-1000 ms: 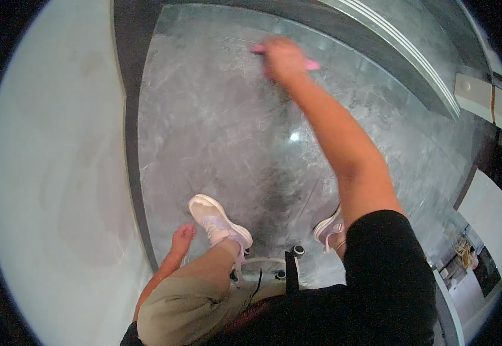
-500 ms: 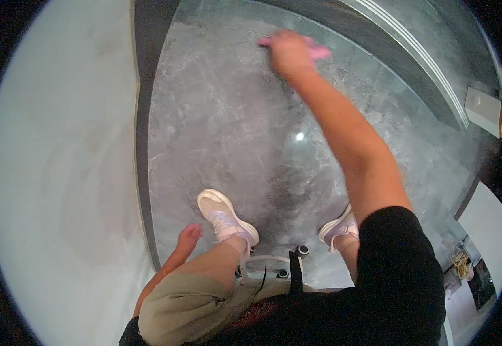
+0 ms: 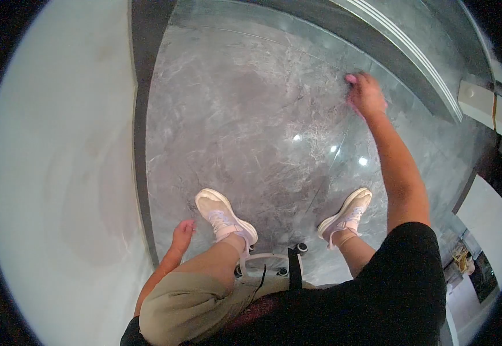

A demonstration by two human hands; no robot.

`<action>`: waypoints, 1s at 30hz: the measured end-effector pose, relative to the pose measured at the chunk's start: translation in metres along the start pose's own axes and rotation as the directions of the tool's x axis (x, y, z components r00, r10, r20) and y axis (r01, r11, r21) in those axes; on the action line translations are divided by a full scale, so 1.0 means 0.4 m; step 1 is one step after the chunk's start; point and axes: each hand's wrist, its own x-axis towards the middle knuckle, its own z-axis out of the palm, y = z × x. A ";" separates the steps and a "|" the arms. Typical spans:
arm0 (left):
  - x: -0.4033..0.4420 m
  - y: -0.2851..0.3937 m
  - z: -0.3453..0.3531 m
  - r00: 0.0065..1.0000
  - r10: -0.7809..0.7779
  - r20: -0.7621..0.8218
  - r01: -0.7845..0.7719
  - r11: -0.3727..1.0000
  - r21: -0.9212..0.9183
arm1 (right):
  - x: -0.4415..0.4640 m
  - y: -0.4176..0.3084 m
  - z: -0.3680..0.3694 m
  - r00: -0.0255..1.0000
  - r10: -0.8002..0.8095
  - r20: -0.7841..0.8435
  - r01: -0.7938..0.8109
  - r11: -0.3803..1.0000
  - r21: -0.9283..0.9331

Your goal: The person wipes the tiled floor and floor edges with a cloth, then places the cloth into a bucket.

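Stretched out to the upper right, my right hand [image 3: 367,95] is closed over a pink cloth [image 3: 352,78] on the grey marbled floor [image 3: 233,127]. Bits of the cloth show on both sides of the hand. At the lower left, my left hand [image 3: 184,232] hangs beside my left knee, near a light shoe [image 3: 219,210]. Its fingers look curled, but they are small and soft in the picture, and nothing can be seen in them.
A white wall [image 3: 60,144] with a dark skirting [image 3: 141,127] runs along the left. A dark ledge with pale stripes [image 3: 412,52] curves across the upper right. Under me is a wheeled stool [image 3: 271,258]. A second shoe [image 3: 349,214] stands to the right.
My right hand has moved right and somewhat nearer to me along the floor, with the pink cloth under it. The right shoe is now fully in view. My left hand has hardly moved.
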 end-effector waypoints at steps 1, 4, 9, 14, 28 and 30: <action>0.001 -0.020 0.007 1.000 0.002 -0.001 -0.002 1.000 -0.010 | 0.000 0.020 -0.004 1.000 -0.009 -0.001 0.009 1.000 -0.005; -0.004 -0.067 0.026 0.995 -0.089 0.047 0.097 0.973 -0.209 | 0.029 -0.035 -0.025 0.992 0.127 0.027 -0.129 0.983 0.132; 0.007 -0.090 0.038 0.996 0.043 0.078 -0.041 0.999 -0.024 | 0.057 -0.521 -0.002 0.956 -0.102 -0.277 0.250 0.778 0.576; -0.010 -0.003 0.028 0.998 -0.047 0.028 0.048 0.998 -0.032 | 0.056 -0.970 0.223 0.847 -0.464 -0.259 0.530 0.772 0.350; -0.011 -0.068 -0.017 0.999 0.020 0.031 -0.012 0.974 -0.225 | -0.006 -0.103 0.142 0.906 0.153 -0.394 -0.149 0.988 0.041; -0.031 -0.045 0.003 0.998 -0.070 0.005 0.070 0.983 -0.169 | -0.034 -0.058 0.112 0.898 0.153 -0.412 -0.171 0.985 -0.006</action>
